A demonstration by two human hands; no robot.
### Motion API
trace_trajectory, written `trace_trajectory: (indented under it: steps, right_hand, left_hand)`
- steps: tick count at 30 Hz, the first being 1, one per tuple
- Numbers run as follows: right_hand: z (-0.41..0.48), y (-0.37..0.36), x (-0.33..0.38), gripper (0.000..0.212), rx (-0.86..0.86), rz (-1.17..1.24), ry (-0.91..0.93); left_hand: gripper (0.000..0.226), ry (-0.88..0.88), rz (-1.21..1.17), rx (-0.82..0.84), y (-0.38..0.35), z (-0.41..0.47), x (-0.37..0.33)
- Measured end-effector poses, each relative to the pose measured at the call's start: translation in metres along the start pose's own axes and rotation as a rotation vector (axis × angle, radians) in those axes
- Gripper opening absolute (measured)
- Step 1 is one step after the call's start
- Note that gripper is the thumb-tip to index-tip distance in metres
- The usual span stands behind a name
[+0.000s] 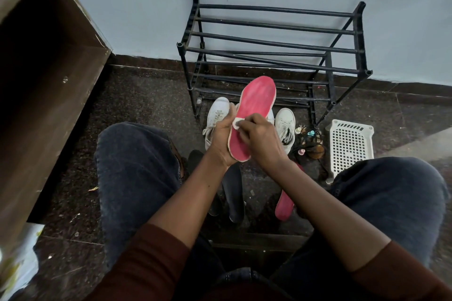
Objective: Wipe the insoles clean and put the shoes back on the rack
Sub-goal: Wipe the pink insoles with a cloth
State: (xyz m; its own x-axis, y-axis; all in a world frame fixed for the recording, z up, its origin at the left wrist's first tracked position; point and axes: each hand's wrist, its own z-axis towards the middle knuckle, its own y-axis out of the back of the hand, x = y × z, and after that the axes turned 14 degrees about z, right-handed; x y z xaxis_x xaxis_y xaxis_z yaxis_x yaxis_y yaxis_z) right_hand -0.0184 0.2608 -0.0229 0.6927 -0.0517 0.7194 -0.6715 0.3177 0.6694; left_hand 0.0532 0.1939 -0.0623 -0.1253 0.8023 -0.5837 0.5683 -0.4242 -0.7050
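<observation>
Denim knees (137, 178) frame the view. On the floor at six o'clock lie two dark insoles (232, 193) and a second pink insole (283, 203). At centre, the left hand (220, 142) grips the raised pink insole (256, 100) by its heel. The right hand (263, 139) pinches a white wipe (236, 125) against it, so wiping looks underway. Next, strokes toward the toe seem needed. White sneakers (216, 117) wait before the black rack (269, 42) at twelve o'clock.

The speckled floor (146, 95) bears a black rack (274, 44), white shoes (285, 122), loose insoles (285, 205) and a basket (351, 146).
</observation>
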Motion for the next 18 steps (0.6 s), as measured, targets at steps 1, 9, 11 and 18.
trace_trajectory:
  steps: [1,9,11,18]
  right_hand:
    - [0.007,0.001,-0.004,0.019,-0.028,-0.015,-0.015]
    - [0.047,0.011,-0.023,0.022,-0.151,-0.013,-0.156]
    - [0.039,0.009,-0.02,0.021,-0.115,-0.016,-0.122]
    - [-0.007,-0.003,-0.003,0.019,0.08,0.033,0.035]
  left_hand:
    - [0.058,-0.004,0.009,-0.006,-0.001,0.0,0.0]
    - [0.04,-0.01,0.113,-0.051,0.003,-0.005,0.003]
    - [0.054,-0.006,0.059,-0.045,0.002,-0.005,0.001]
    - [0.091,0.05,0.04,-0.09,0.008,0.005,0.002]
